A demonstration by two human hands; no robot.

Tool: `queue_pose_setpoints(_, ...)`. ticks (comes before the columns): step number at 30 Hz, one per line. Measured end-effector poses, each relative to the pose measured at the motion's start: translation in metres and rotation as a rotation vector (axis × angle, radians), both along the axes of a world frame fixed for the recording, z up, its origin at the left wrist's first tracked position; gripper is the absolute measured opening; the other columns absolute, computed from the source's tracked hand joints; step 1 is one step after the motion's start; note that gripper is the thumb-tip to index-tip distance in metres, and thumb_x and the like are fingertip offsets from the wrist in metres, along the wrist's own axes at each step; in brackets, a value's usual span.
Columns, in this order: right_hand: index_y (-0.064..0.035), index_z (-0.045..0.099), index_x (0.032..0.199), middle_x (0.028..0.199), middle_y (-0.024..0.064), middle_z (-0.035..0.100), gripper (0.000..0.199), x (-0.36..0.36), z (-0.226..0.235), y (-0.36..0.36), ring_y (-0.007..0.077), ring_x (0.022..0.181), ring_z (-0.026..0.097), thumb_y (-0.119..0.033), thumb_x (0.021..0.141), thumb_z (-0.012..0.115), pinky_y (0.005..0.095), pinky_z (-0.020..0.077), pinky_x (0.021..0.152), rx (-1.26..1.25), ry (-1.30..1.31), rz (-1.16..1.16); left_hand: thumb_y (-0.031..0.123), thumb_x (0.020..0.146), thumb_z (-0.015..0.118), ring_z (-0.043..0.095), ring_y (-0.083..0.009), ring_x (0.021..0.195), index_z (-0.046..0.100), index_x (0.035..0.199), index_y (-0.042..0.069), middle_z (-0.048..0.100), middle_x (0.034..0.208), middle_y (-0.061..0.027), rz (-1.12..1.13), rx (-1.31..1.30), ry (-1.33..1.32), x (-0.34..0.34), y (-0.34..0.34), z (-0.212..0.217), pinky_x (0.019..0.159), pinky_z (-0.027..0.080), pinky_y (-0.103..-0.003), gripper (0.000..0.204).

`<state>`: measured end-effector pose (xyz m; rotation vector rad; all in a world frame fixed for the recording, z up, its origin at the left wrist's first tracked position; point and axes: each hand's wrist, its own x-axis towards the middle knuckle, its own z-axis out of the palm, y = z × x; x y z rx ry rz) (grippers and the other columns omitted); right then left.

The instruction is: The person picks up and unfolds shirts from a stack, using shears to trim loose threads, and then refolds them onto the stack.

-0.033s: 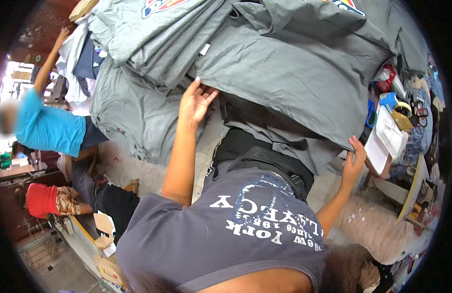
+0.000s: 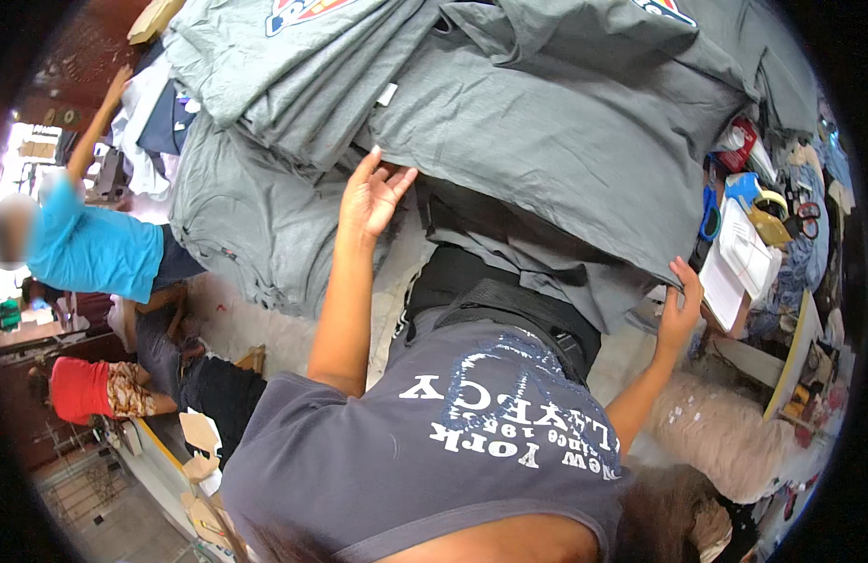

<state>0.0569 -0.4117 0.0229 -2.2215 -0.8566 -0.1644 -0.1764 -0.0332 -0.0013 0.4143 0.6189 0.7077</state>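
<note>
A grey T-shirt [image 2: 556, 141] is spread over the pile in front of me, its hem edge toward my body. My left hand [image 2: 370, 199] is at the left end of that hem, palm turned up, with the fabric edge at its thumb and fingertips. At the right end of the hem, my right hand [image 2: 679, 305] pinches the corner between thumb and fingers. The edge stretches between both hands, slightly lifted, with darker folds of grey cloth [image 2: 509, 230] beneath. A stack of folded grey shirts [image 2: 284, 94] with a colourful print lies to the left.
More grey shirts [image 2: 256, 216] hang lower at the left. On the right are blue-handled scissors [image 2: 709, 214], a white tray [image 2: 748, 251], a tape roll [image 2: 771, 205] and red-handled scissors [image 2: 808, 220]. One person in a blue shirt [image 2: 101, 244] and another in red [image 2: 77, 389] are at the left.
</note>
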Motion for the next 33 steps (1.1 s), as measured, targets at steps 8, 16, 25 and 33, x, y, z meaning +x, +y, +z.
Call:
queue_pose_setpoints(8,0.001,0.056,0.101,0.107,0.0102,0.059,0.022,0.029,0.013,0.024,0.0158,0.102,0.051,0.004,0.082,0.045,0.0255,0.0349,0.09,0.467,0.262,0.034,-0.001,0.075,0.06,0.05,-0.0138,0.086,0.037,0.116,0.001,0.046,0.098,-0.0077,0.274,0.795,0.404,0.013,-0.007,-0.007,0.074,0.043,-0.026,0.047)
queue_pose_setpoints(16,0.0001,0.051,0.107,0.1,0.006,0.056,0.025,0.078,0.015,0.049,0.0108,0.086,0.051,-0.009,0.084,0.056,0.022,0.0373,0.08,0.713,0.39,-0.104,0.005,0.073,0.056,0.039,-0.0256,0.115,0.06,0.101,0.017,0.046,0.122,-0.0022,0.234,2.356,1.171,0.028,0.015,0.041,0.094,0.032,-0.038,0.031)
queue_pose_setpoints(25,-0.0183,0.046,0.112,0.095,0.0164,0.06,0.034,0.089,0.024,0.082,0.036,0.086,0.057,-0.026,0.081,0.057,0.0441,0.0445,0.071,-0.311,-0.007,-0.5,0.01,0.076,0.05,0.05,-0.0184,0.093,0.056,0.088,0.014,0.054,0.093,-0.0001,0.076,2.468,1.422,0.076,0.083,0.082,0.084,0.031,-0.039,0.013)
queue_pose_setpoints(33,-0.0142,0.05,0.117,0.126,0.0061,0.046,0.036,0.008,0.006,0.146,0.026,0.115,0.042,-0.028,0.083,0.053,0.0423,0.0314,0.096,-0.288,-0.463,-0.021,0.017,0.08,0.055,0.044,-0.025,0.112,0.053,0.11,0.013,0.049,0.119,-0.0069,-0.107,2.203,0.864,0.103,-0.019,0.017,0.095,0.03,-0.045,0.031)
